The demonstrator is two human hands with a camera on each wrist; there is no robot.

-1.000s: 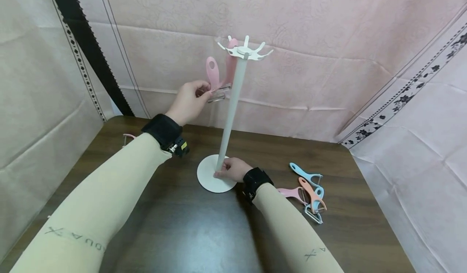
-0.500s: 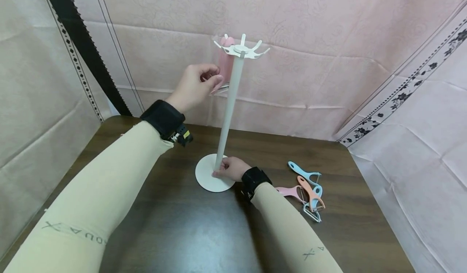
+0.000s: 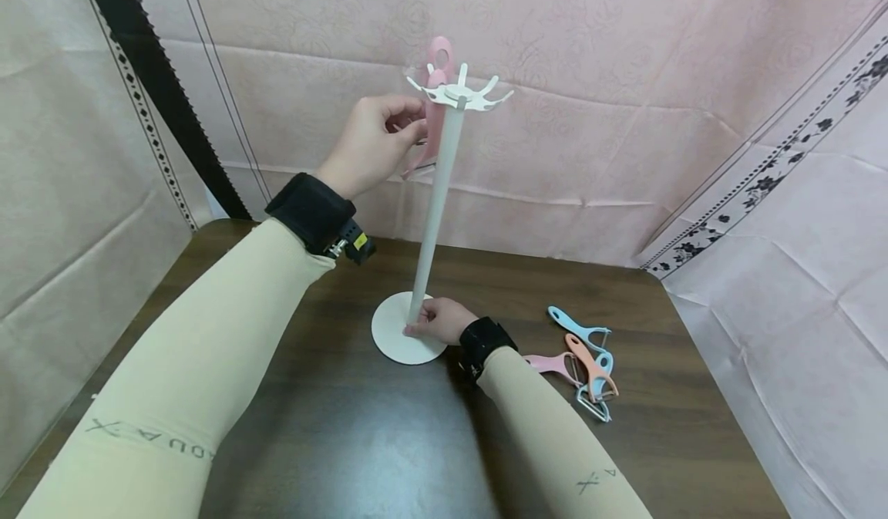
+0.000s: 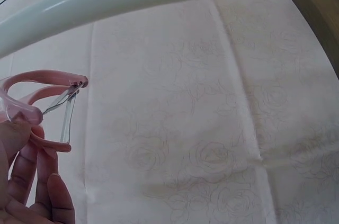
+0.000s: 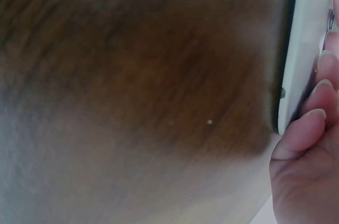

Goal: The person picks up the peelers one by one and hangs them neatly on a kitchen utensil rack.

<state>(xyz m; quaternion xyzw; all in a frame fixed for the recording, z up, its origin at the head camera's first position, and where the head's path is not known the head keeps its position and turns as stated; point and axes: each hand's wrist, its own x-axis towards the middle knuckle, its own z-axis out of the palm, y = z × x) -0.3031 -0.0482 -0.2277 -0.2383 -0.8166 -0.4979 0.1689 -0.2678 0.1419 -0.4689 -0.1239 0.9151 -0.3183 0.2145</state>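
Observation:
A white stand (image 3: 438, 195) rises from a round base, with several curved hooks (image 3: 466, 99) at its top. My left hand (image 3: 375, 141) pinches a pink peeler (image 3: 440, 48) by its head end, handle up, its holed end just above the hooks on the left side. A second pink peeler (image 3: 433, 137) hangs there, partly covered by the held one. In the left wrist view both peeler heads overlap, with a metal blade (image 4: 68, 118) showing beside my fingertips (image 4: 59, 192). My right hand (image 3: 449, 321) holds the stand at the foot of the pole, fingers on the base (image 5: 296, 49).
On the right of the brown table (image 3: 333, 426) lies a loose group of peelers: a blue one (image 3: 572, 324), an orange one (image 3: 586, 361), a pink one (image 3: 548, 363) and more blue beneath. A pink patterned cloth (image 3: 590, 156) hangs close behind the stand.
My left hand has risen and moved right, bringing the pink peeler from beside the hanging one up to the hooks. My right hand keeps its place at the stand's foot.

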